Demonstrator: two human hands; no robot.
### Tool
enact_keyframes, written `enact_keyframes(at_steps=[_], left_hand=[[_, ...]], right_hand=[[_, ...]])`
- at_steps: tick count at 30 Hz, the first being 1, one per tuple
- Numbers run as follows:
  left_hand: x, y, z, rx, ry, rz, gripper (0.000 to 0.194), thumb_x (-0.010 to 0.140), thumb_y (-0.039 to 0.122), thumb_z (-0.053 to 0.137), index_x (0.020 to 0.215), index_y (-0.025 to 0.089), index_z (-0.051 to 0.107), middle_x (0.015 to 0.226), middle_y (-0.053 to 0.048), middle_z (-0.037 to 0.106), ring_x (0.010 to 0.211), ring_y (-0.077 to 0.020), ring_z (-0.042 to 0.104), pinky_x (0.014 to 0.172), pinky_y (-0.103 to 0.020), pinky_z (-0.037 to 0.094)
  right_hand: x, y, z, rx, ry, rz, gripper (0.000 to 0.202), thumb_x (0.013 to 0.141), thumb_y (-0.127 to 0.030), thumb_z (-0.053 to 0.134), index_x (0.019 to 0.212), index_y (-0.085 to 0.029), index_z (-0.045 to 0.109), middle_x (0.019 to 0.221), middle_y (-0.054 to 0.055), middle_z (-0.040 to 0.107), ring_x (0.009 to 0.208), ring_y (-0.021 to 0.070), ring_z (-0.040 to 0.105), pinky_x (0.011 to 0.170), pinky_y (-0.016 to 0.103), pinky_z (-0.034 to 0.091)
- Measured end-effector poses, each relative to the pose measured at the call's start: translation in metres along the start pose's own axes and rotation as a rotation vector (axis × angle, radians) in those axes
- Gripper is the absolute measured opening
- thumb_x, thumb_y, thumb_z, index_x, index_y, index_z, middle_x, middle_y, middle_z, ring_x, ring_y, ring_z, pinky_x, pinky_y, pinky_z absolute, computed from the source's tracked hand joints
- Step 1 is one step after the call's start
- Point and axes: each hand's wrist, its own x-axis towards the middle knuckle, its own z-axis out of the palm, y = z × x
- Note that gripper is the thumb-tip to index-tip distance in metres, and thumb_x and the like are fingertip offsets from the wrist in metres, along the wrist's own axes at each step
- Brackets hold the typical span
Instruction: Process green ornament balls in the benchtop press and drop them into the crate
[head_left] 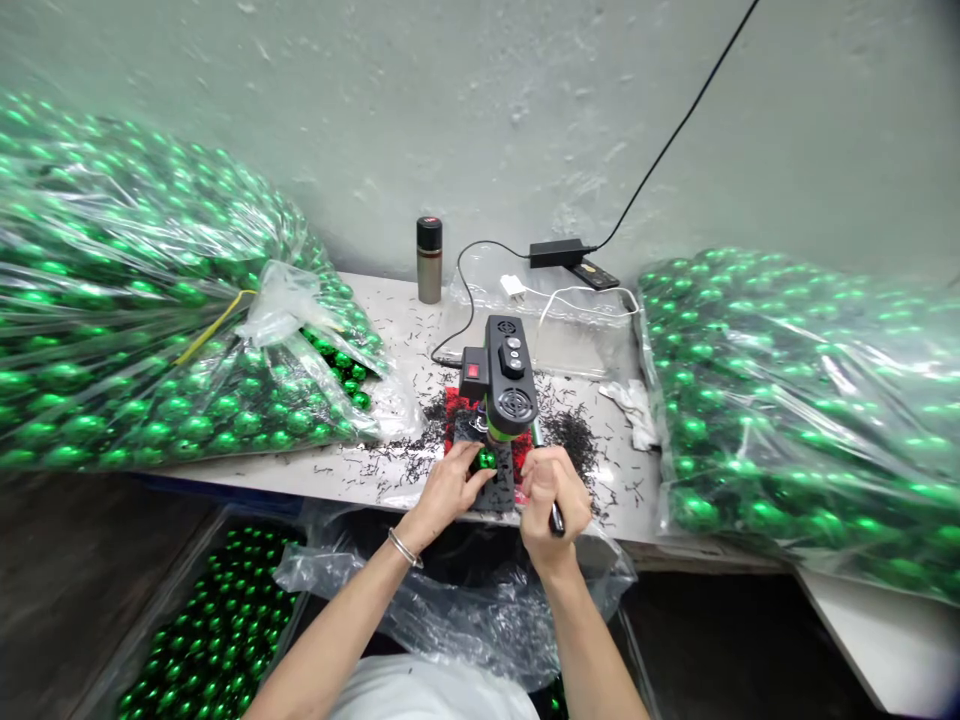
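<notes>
Here, my left hand [448, 487], fingers curled, pinches a shiny green ball [486, 459]; my right [556, 495] fist grips a black cylindrical handle [556, 520].

Flask [430, 275], black lid, upright at the tabletop's [386, 300] back, near the pale wall [375, 120]. Right of it, clear plastic tray [589, 352]; white plug [513, 287] and looping white cord [592, 289] at its rear. Flat dark object [598, 276] close by. Crumpled white cloth [636, 412] just beside the tray's front right.

Shiny green ball [487, 458], under black machine's head [512, 405]
</notes>
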Motion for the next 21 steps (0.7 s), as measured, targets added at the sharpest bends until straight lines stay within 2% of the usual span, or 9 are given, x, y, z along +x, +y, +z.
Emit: enact_keyframes(at_steps=[5,7,11,13,17,21], left_hand=[[-0.001,0.001,0.001,-0.002,0.008,-0.021,0.025,0.09,0.025,0.059,0.114,0.017,0.064,0.111,-0.011,0.067,0.099,-0.025,0.067,0.089,-0.04,0.055],[-0.001,0.001,0.001,-0.005,0.001,-0.023,0.025,0.09,0.025,0.059,0.113,0.017,0.063,0.111,-0.011,0.067,0.099,-0.0246,0.067,0.089,-0.039,0.055],[-0.001,0.0,0.002,-0.003,-0.004,-0.029,0.027,0.09,0.024,0.06,0.115,0.016,0.062,0.112,-0.011,0.066,0.1,-0.0248,0.066,0.089,-0.039,0.055],[-0.002,-0.001,0.002,-0.003,-0.006,-0.032,0.027,0.09,0.025,0.06,0.116,0.016,0.062,0.113,-0.012,0.066,0.101,-0.025,0.066,0.089,-0.039,0.055],[-0.001,-0.001,0.002,-0.015,-0.023,-0.042,0.029,0.089,0.026,0.061,0.116,0.015,0.063,0.113,-0.014,0.066,0.099,-0.026,0.066,0.088,-0.04,0.055],[0.004,-0.001,0.002,-0.05,-0.02,-0.068,0.032,0.086,0.026,0.065,0.117,0.016,0.064,0.115,-0.013,0.066,0.101,-0.0263,0.066,0.09,-0.04,0.054]], right_hand=[[-0.023,0.023,0.005,-0.049,-0.019,-0.118,0.03,0.096,-0.018,0.036,0.068,-0.021,0.044,0.069,0.0,0.051,0.059,0.0126,0.046,0.059,0.03,0.041],[-0.033,0.033,0.009,-0.06,0.013,-0.16,0.031,0.097,-0.021,0.034,0.068,-0.021,0.043,0.069,0.0,0.051,0.059,0.0124,0.045,0.062,0.032,0.041],[-0.044,0.044,0.017,-0.049,0.091,-0.15,0.031,0.099,-0.023,0.031,0.07,-0.022,0.041,0.07,-0.001,0.048,0.061,0.0122,0.048,0.065,0.033,0.042],[-0.046,0.046,0.018,-0.055,0.079,-0.156,0.031,0.099,-0.023,0.029,0.071,-0.022,0.041,0.072,-0.001,0.047,0.063,0.0126,0.05,0.066,0.033,0.043],[-0.044,0.046,0.013,-0.079,-0.026,-0.217,0.029,0.098,-0.022,0.033,0.071,-0.022,0.043,0.073,-0.001,0.049,0.066,0.0127,0.052,0.066,0.032,0.044],[-0.026,0.031,0.005,-0.05,-0.037,-0.202,0.028,0.096,-0.015,0.034,0.069,-0.021,0.043,0.071,-0.001,0.048,0.063,0.0117,0.047,0.062,0.029,0.041]])
